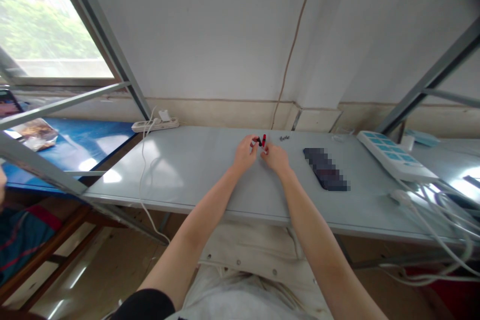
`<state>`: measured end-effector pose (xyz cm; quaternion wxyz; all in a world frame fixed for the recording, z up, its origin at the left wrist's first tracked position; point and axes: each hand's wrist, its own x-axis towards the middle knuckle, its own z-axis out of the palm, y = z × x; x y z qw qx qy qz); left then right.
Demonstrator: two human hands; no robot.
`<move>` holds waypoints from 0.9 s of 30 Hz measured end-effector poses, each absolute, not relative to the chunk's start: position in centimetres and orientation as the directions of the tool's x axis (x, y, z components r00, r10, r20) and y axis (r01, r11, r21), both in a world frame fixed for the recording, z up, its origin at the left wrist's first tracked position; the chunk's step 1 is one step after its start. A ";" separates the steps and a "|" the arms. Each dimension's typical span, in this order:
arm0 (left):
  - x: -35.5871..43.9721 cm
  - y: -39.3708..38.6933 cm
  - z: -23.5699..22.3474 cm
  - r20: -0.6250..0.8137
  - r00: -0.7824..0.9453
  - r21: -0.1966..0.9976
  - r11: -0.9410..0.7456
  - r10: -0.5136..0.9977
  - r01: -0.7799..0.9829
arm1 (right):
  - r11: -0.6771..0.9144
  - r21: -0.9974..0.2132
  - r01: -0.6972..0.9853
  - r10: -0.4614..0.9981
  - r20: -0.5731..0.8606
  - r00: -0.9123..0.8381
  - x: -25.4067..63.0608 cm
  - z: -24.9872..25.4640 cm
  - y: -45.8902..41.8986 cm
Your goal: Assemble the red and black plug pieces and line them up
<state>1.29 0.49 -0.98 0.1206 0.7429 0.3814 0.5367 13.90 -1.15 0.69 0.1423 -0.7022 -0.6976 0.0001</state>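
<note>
My left hand (245, 154) is out over the middle of the grey table, its thumb and fingers pinching a small black piece (259, 141). Close beside it, my right hand (276, 158) pinches a small red piece (264, 138) with a dark part on it. The two pieces are very near each other; whether they touch or are joined I cannot tell, and their exact kind is too small to make out. Several tiny dark grey bits (284, 138) lie on the tabletop just beyond my right hand.
A dark, pixelated phone-like slab (325, 170) lies right of my hands. On the far right sits a white power strip (395, 156) with blue-green squares and tangled white cables (446, 220). Another power strip (155, 125) stands at the back left, its cord hanging over the table edge (146, 208).
</note>
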 end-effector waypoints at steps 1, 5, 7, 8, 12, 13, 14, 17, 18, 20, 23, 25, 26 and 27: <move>1.3 0.4 -1.0 0.705 0.148 0.583 -0.686 0.694 0.435 | 0.014 -0.214 0.977 0.977 0.211 0.032 13.9 0.7 -1.1; 1.2 0.0 -0.8 0.715 0.198 0.552 -0.715 0.671 0.430 | 0.012 -0.274 0.962 0.959 0.277 0.067 14.0 0.4 -1.0; 1.1 0.0 -0.7 0.716 0.219 0.539 -0.725 0.663 0.430 | 0.001 -0.305 0.952 0.952 0.291 0.092 14.0 0.4 -0.9; 1.0 0.0 -0.7 0.718 0.226 0.533 -0.728 0.659 0.430 | -0.004 -0.319 0.948 0.950 0.294 0.103 14.0 0.3 -0.9; 1.0 0.1 -0.8 0.733 0.272 0.490 -0.762 0.623 0.424 | -0.005 -0.363 0.932 0.947 0.297 0.121 13.9 0.5 -0.9; 1.1 0.1 -0.8 0.737 0.290 0.477 -0.773 0.611 0.419 | -0.003 -0.375 0.927 0.946 0.299 0.124 13.9 0.5 -0.9; 1.1 0.1 -0.9 0.738 0.305 0.467 -0.782 0.601 0.413 | -0.001 -0.387 0.922 0.944 0.303 0.128 13.9 0.6 -0.9; 1.2 0.1 -1.0 0.734 0.326 0.460 -0.789 0.596 0.407 | 0.012 -0.424 0.906 0.935 0.326 0.140 13.9 0.6 -0.9; 1.2 0.1 -1.0 0.729 0.329 0.462 -0.786 0.600 0.411 | 0.019 -0.434 0.901 0.931 0.337 0.143 13.9 0.6 -0.8; 1.3 0.0 -1.1 0.718 0.336 0.465 -0.779 0.610 0.421 | 0.035 -0.450 0.892 0.921 0.360 0.145 13.9 0.5 -0.8; 1.3 0.0 -1.1 0.708 0.343 0.467 -0.773 0.618 0.429 | 0.047 -0.462 0.886 0.912 0.381 0.150 13.9 0.6 -0.7; 1.3 0.0 -1.1 0.710 0.339 0.469 -0.774 0.617 0.426 | 0.048 -0.465 0.884 0.908 0.388 0.155 13.8 0.7 -0.8; 1.3 0.0 -1.1 0.713 0.335 0.469 -0.774 0.616 0.424 | 0.049 -0.466 0.883 0.906 0.392 0.156 13.8 0.7 -0.9; 1.3 0.0 -1.1 0.717 0.329 0.470 -0.775 0.615 0.423 | 0.050 -0.466 0.884 0.904 0.396 0.157 13.8 0.8 -0.9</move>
